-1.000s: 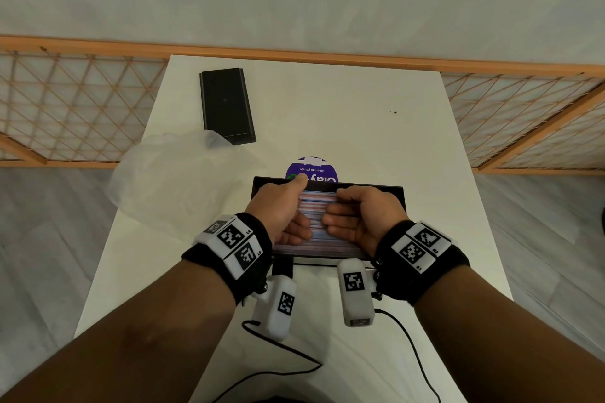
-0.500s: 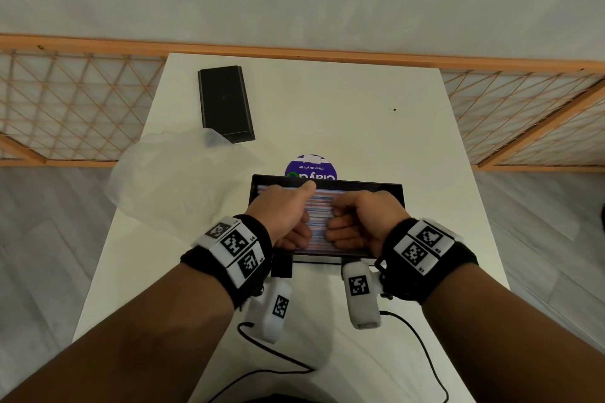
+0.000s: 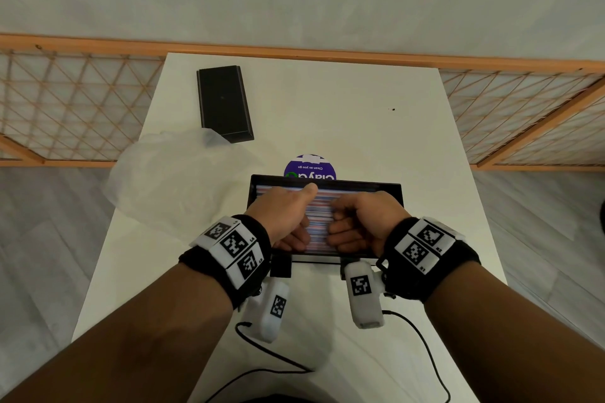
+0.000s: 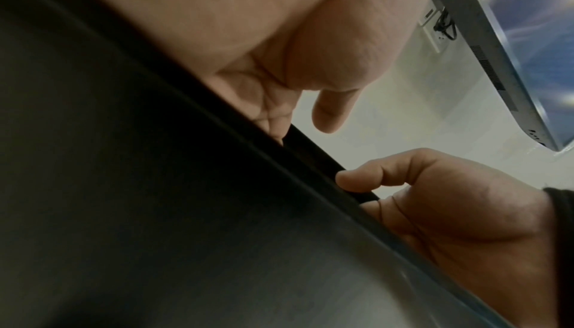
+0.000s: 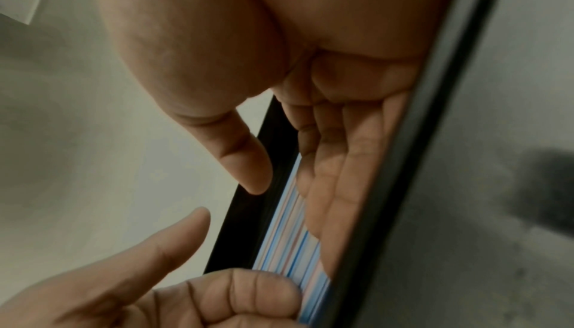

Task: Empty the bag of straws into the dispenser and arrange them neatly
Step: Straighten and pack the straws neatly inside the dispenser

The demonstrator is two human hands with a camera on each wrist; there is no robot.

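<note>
The black dispenser (image 3: 391, 188) sits at the table's middle, filled with striped straws (image 3: 319, 222) lying side to side. Both hands are inside it, on top of the straws. My left hand (image 3: 296, 232) has bent fingers with their tips on the straws and its thumb pointing at the far wall. My right hand (image 3: 340, 229) faces it, a small gap apart. In the right wrist view my right fingers (image 5: 348, 174) lie along the straws (image 5: 289, 247) inside the dispenser's near wall (image 5: 419, 161). The empty clear bag (image 3: 170, 180) lies to the left.
A black lid (image 3: 224, 103) lies at the far left of the white table (image 3: 376, 108), partly on the bag. A purple round label (image 3: 309, 167) shows just behind the dispenser. An orange lattice railing (image 3: 65, 101) runs behind the table. Cables trail near the front edge.
Both hands have shifted slightly over the straws, and the right fingers have drawn in a little. The dispenser, bag and lid have not moved.
</note>
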